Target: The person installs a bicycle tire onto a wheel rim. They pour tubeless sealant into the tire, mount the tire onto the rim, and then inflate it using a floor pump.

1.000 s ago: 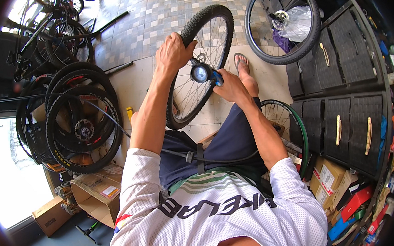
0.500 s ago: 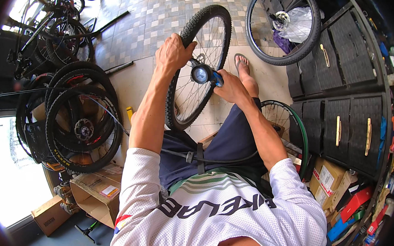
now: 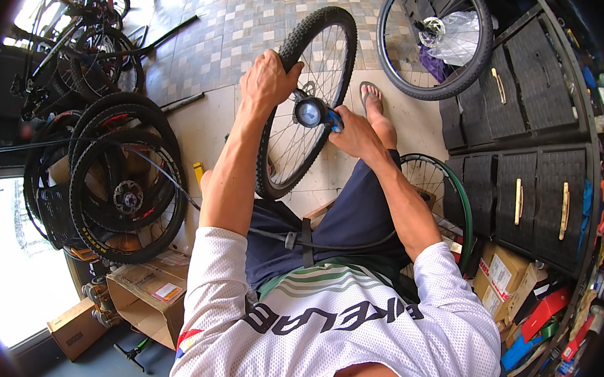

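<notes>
Before me a bicycle wheel with a knobby black tire (image 3: 349,41) stands tilted on the floor. My left hand (image 3: 266,82) is closed around the tire's upper left edge, thumb over the tread. A tire inflator (image 3: 308,112) with a round gauge and blue handle is gripped in my right hand (image 3: 355,133); its gauge sits in front of the spokes near the hub. How the inflator meets the wheel is hidden. A black hose (image 3: 348,246) lies across my lap.
Several wheels and tires (image 3: 129,200) are stacked at the left, with bicycles behind. Another wheel (image 3: 485,49) leans against the black drawers (image 3: 529,74) at the right. A green-rimmed wheel (image 3: 463,209) is beside my right leg. Cardboard boxes (image 3: 148,290) stand lower left; tools crowd the right edge.
The wheel, the inflator and both hands have shifted very slightly to the right. Both grips are the same.
</notes>
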### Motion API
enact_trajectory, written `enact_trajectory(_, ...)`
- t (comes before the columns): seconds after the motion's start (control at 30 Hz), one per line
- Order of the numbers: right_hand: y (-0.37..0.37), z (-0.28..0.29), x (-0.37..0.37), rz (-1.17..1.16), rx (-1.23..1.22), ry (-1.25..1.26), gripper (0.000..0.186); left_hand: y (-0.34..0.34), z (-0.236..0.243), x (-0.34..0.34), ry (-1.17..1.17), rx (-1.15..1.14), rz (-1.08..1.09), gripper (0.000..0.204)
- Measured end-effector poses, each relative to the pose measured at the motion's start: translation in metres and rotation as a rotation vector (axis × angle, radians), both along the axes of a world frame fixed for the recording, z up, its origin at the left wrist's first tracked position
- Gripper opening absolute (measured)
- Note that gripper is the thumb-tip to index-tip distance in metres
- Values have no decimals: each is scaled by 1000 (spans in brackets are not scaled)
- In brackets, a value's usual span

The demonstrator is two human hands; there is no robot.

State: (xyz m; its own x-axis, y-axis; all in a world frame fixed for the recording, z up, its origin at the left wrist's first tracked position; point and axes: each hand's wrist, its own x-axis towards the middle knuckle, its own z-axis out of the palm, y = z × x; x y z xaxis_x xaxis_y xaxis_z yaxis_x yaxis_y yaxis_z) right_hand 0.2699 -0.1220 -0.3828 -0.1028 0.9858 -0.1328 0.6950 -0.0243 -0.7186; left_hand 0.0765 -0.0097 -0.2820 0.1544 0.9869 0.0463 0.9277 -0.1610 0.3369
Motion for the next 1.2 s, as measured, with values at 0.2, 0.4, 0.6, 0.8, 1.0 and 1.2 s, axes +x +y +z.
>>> enact_trajectory(0.2,1,-6,2,6,29,12,57,-1,1,2,19,6,9,60)
enact_trajectory(0.4,-1,5,2,2,-77,-3,58,-3,0,3,-4,10,5,60)
enact_trajectory(0.6,1,-9,5,6,33,28,59,-1,0,5,6,21,7,58)
enact_trajectory(0.8,0,-1,3,7,-32,5,61,-1,0,3,6,10,8,57)
enact_trajectory(1.0,-1,6,2,11,-53,-4,61,-1,-1,4,-8,6,2,57)
enact_trajectory(1.2,2,-10,6,3,36,12,62,4,-3,3,-1,10,-16,57)
